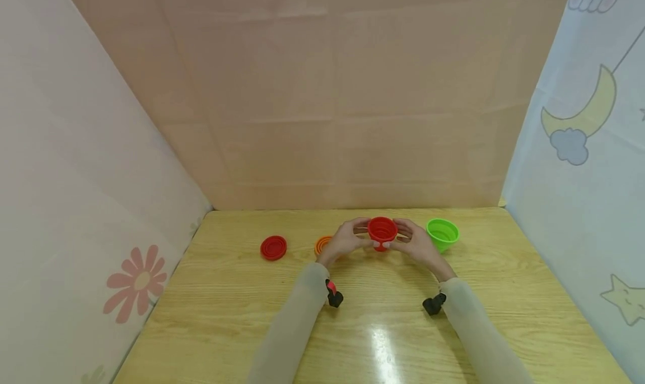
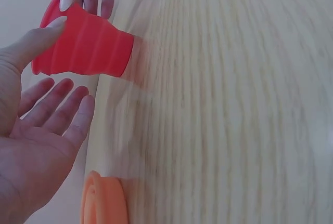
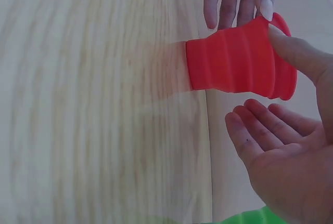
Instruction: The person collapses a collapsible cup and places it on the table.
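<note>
An extended red collapsible cup (image 1: pixel 382 235) stands upright on the table, mouth up, between the two hands. From its left side my left hand (image 1: pixel 345 242) reaches around it, the thumb touching the near side near the rim. Opposite, my right hand (image 1: pixel 419 246) mirrors this, its thumb beside the other one. In the left wrist view the left fingers (image 2: pixel 62 112) are fairly straight, with a gap to the cup. The right fingers (image 3: pixel 260 128) likewise look loosely extended in the right wrist view, close below the red wall. Whether any fingertips touch the far side, I cannot tell.
An extended green cup (image 1: pixel 443 233) stands right of the right hand. Behind the left wrist lies a flattened orange cup (image 1: pixel 322 244), partly hidden. Farther left is a flattened red cup (image 1: pixel 274 248). The wooden table (image 1: pixel 221 305) meets fabric walls at the back and sides.
</note>
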Demonstrator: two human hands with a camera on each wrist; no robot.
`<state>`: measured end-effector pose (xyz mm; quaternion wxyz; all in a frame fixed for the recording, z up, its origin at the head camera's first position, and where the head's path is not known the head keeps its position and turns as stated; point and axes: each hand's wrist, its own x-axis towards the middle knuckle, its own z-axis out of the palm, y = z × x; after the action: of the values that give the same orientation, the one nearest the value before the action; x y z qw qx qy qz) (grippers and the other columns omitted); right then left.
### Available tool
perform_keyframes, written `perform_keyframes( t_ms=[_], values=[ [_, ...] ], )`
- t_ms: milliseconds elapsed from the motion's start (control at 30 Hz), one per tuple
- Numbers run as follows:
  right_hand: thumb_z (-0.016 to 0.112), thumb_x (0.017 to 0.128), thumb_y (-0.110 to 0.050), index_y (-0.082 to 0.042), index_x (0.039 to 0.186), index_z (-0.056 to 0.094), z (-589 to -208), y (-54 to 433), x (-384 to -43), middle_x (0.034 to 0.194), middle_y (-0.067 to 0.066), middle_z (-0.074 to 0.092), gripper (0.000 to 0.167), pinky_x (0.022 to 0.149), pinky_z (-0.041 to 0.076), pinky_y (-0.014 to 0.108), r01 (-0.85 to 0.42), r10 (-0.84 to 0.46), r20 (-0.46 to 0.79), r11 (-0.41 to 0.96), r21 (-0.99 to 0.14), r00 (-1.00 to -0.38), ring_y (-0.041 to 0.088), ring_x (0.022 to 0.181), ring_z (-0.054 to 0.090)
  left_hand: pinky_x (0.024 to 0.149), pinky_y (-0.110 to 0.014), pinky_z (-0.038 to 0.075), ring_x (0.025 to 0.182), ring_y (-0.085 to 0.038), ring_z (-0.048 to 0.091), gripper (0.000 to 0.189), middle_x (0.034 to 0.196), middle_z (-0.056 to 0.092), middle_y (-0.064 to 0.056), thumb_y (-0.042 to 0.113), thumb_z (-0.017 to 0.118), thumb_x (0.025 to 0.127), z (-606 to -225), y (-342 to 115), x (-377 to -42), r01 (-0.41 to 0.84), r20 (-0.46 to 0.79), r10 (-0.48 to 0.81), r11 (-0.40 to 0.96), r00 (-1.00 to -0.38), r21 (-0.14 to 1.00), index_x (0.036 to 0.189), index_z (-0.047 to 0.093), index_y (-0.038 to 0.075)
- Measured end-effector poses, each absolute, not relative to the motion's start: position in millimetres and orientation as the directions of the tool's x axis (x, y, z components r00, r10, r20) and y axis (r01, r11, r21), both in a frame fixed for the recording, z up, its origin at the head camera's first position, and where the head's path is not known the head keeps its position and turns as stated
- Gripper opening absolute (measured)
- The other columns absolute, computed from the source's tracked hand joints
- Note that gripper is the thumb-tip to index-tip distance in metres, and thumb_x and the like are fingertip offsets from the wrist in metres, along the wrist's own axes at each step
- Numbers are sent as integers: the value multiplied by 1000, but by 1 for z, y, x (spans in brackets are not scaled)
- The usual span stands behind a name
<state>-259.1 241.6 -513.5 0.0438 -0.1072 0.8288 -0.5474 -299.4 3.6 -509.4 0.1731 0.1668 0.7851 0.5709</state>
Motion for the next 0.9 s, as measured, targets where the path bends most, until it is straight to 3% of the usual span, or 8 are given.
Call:
perform_keyframes(
  t_ms=[267,533,900],
  values=[
    [81,94,-17,1,158,38,-514,243,-260,156,30,50,79,114,52,53,-121,-242,32,363,-924,-970,48,144,51,112,-44,56,138,-30,61,68,152,62,-6,20,87,88,-513,8,-298,21,-85,468,218,-880,976,150,58,17],
    [82,93,-22,-2,155,44,-515,244,-256,155,27,52,76,106,60,45,-122,-251,35,341,-932,-967,48,141,55,106,-39,60,132,-26,66,62,144,67,-4,19,86,89,-508,10,-292,18,-85,448,221,-890,975,146,61,17],
    [87,88,-22,-3,148,53,-508,229,-240,145,25,63,72,101,62,33,-131,-222,59,324,-937,-973,43,132,64,100,-36,63,123,-25,71,56,140,69,-5,16,84,91,-502,-9,-274,113,-10,467,235,-884,965,143,64,15]
  ],
)
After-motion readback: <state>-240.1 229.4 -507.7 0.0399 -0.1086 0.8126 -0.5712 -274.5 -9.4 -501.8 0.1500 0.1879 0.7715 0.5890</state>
